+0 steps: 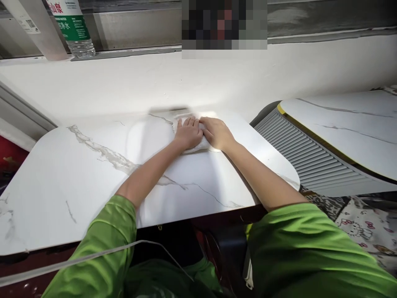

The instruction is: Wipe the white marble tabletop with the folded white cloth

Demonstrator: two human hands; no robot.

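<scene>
A folded white cloth (181,119) lies at the far edge of a white marble-patterned table (77,182), close to the white wall. My left hand (187,132) rests flat on top of the cloth, fingers stretched forward and together. My right hand (216,131) lies beside it on the cloth's right part, palm down, its fingers touching the left hand. Most of the cloth is hidden under both hands. Green sleeves cover my upper arms.
A water bottle (74,29) with a green label stands on the ledge at the upper left. To the right sit a grey ribbed panel (307,159) and a second marble top (350,124). A patterned fabric (362,227) lies at the lower right.
</scene>
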